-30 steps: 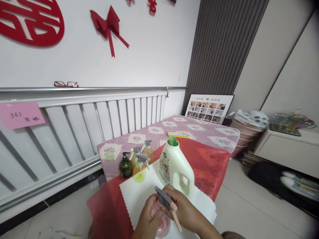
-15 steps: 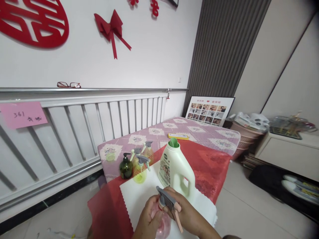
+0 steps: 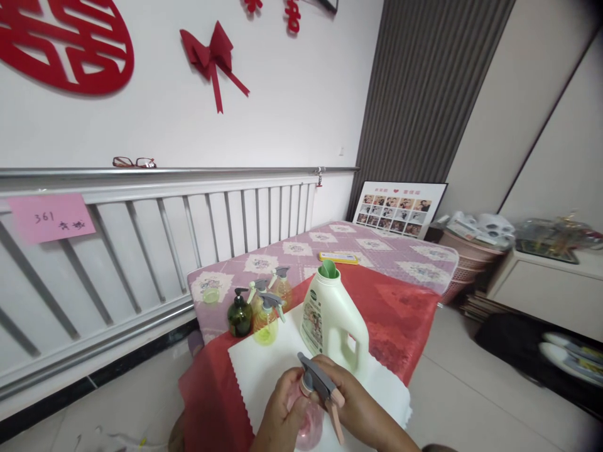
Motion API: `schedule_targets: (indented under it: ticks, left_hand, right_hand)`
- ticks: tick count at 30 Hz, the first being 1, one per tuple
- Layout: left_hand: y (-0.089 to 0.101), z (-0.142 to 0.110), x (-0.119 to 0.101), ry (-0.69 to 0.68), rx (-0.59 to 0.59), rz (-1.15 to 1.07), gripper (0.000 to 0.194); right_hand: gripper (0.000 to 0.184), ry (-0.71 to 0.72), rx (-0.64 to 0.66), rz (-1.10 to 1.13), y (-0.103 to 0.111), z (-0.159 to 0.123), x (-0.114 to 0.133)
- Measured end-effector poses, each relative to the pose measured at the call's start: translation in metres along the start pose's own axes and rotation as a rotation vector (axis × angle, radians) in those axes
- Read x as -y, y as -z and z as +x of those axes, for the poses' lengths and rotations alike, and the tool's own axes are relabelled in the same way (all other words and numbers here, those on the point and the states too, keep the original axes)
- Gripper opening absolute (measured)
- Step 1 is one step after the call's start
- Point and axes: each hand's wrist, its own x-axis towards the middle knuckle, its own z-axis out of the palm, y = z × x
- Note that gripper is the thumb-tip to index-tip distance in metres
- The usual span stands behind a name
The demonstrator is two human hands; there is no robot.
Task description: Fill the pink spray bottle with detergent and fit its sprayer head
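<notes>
spray bottle (image 3: 308, 422): pink, see-through, low centre of view, over the white cloth (image 3: 264, 376), held by both my hands
spray head (image 3: 318, 383): grey, on top of the pink bottle, pink trigger hanging down on its right
left hand (image 3: 281, 417): my grip wraps the bottle body from the left, fingers curled shut around it
right hand (image 3: 355, 408): my grip is closed over the spray head and neck, thumb on top, fingers behind
white cloth: zigzag edge, lies on the red cloth (image 3: 400, 314) that covers the near end of the desk (image 3: 424, 257)
jug (image 3: 332, 317): cream, big handle, green cap, upright on the white cloth just beyond my hands
small bottles: dark green pump bottle (image 3: 239, 314) and yellow spray bottle (image 3: 264, 321) stand left of the jug, touching; another sprayer (image 3: 281, 284) behind them
yellow box (image 3: 338, 257): flat, on the floral cover farther back
railing (image 3: 155, 213): white, left of the desk, glasses (image 3: 134, 162) on its top, pink note (image 3: 51, 216) stuck to it
photo board (image 3: 396, 208): leans on the dark slatted wall
</notes>
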Motion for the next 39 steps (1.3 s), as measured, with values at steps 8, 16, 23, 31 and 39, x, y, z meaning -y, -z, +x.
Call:
schedule_targets:
  ticks: [8,16,23,31,39]
  left_hand:
    - [-0.003,-0.001,-0.009,0.036,-0.013,-0.037,0.059]
    - [-0.006,-0.004,-0.006,0.045,-0.094,0.056,0.054]
    - [-0.020,-0.009,0.001,-0.037,-0.340,0.192,0.039]
    - [-0.035,-0.008,-0.008,-0.045,-0.425,-0.076,0.041]
    - [-0.034,-0.006,-0.013,-0.005,-0.376,-0.106,0.051]
  right_hand:
    - [0.011,0.054,0.012,-0.058,0.000,0.003,0.001]
    - [0.005,-0.025,-0.146,-0.005,-0.017,-0.003,-0.005]
    - [0.016,-0.213,-0.356,0.162,-0.046,-0.001,-0.012]
    - [0.034,-0.272,-0.549,0.361,-0.077,0.006,-0.021]
    - [0.025,-0.154,-0.370,0.289,-0.053,-0.007,-0.019]
